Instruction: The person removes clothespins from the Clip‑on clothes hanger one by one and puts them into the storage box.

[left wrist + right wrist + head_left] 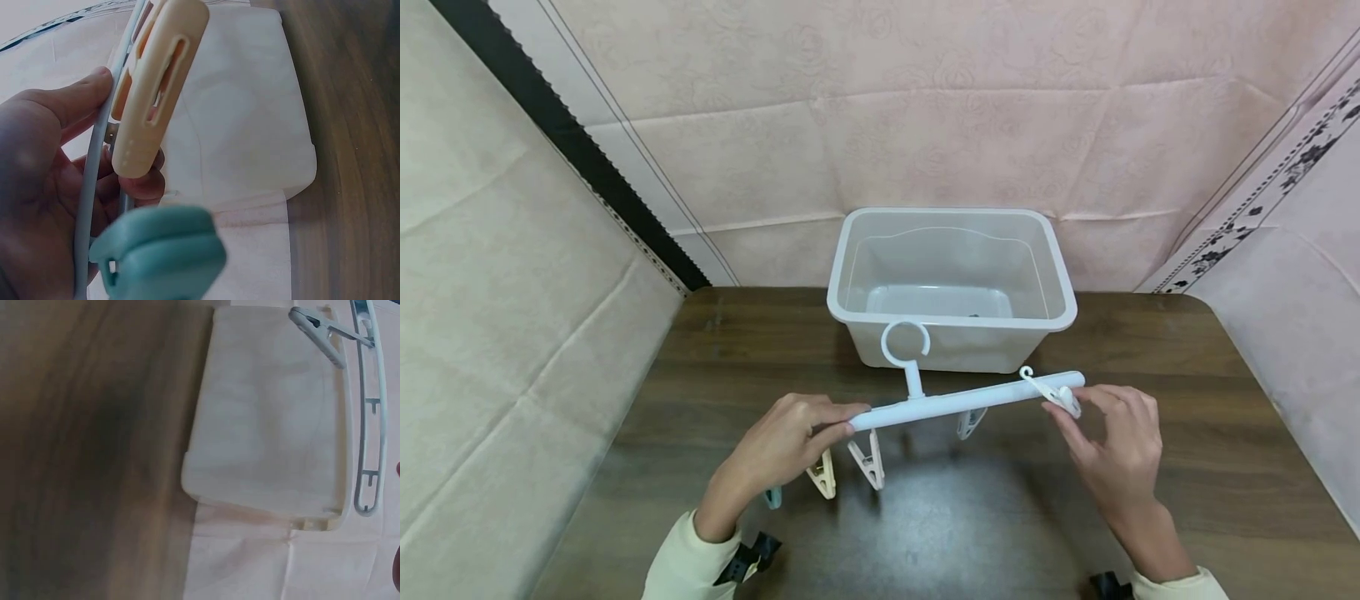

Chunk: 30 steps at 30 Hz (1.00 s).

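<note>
A white clip (1063, 402) is pinched by the right hand (1122, 442) near one end of a hanger (947, 403).
The hanger is held before the bin (951, 348), its other end gripped by the left hand (784, 437); it is probably best kept steady while the clip's hook (1027, 372) is lined up with an inner crosspiece (370, 473).

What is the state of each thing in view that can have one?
Clip hanger: held up, tilted
Pinkish clip: hanging
Beige clip: hanging
Teal clip: hanging
Gray clip: hanging
White clip: pinched by right hand
Left hand: gripping hanger
Plastic tub: upright, open-topped
</note>
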Tool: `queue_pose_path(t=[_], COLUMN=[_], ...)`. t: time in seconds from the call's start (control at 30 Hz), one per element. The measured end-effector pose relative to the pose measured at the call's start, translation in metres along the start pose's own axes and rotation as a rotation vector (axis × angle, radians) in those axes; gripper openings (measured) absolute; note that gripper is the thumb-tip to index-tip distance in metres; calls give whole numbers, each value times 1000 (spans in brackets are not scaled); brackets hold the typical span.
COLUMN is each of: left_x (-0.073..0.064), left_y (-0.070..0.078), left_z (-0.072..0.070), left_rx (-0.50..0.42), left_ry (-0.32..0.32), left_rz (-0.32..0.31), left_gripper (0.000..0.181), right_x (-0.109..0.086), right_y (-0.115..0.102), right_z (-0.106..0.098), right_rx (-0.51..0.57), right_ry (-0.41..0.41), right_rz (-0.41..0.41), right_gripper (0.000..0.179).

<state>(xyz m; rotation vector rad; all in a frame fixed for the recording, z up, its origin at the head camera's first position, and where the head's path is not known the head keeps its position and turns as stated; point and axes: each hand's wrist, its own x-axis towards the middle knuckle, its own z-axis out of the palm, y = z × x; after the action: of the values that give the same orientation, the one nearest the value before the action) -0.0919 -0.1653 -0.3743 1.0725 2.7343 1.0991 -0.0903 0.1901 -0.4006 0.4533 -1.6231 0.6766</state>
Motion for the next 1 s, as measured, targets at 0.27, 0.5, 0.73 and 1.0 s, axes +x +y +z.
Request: queue_pose_path(t=[0.27, 0.5, 0.73, 1.0], left_x=[0, -1, -1, -3], left_y=[0, 0, -1, -1], left_z=[1, 0, -1, 3], left_rx=[7, 14, 24, 28], left_ry=[-10, -10, -9, -2], left_rz=[-3, -3, -1, -4], left_gripper=[30, 30, 30, 30], right_x=[7, 27, 51, 62], right_y=[15, 18, 21, 49], right_z=[0, 6, 21, 46], right_rx=[-35, -50, -61, -89], right_ry=[-166, -267, -347, -446], right_rz=[105, 161, 120, -2], right_gripper=[53, 57, 42, 38])
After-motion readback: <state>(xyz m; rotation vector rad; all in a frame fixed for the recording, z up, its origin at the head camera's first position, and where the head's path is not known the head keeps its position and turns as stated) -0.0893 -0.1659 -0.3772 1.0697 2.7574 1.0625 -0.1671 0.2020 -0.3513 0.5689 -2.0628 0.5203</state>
